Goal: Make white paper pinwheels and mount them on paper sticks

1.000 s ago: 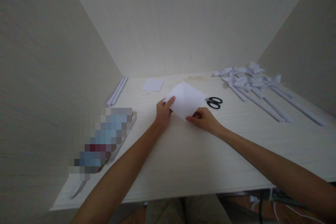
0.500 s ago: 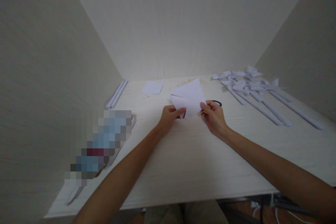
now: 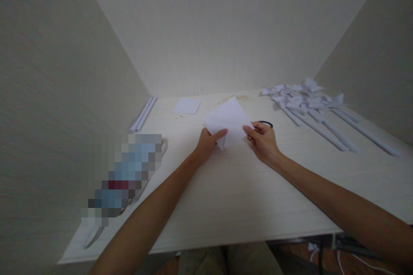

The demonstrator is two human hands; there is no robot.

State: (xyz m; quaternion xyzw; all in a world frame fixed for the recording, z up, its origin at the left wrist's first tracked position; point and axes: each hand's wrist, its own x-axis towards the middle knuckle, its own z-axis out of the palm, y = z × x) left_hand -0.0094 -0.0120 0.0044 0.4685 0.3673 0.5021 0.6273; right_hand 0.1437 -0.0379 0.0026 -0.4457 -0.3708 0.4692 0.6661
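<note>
A white sheet of paper (image 3: 229,119) is held just above the middle of the pale table (image 3: 226,189), one corner pointing up and away. My left hand (image 3: 208,142) pinches its lower left edge, thumb on top. My right hand (image 3: 263,139) pinches its right edge with thumb and fingers. Black scissors (image 3: 267,124) lie just behind my right hand, mostly hidden by it.
Several white paper pinwheels on rolled paper sticks (image 3: 309,105) lie at the back right. A small white square of paper (image 3: 187,105) lies at the back, and rolled paper tubes (image 3: 143,113) rest by the left wall. A blurred-out object (image 3: 127,172) sits at front left.
The paper went from lying flat under both hands to being lifted and turned, one corner up. My right hand moved from the lower edge to the right edge.
</note>
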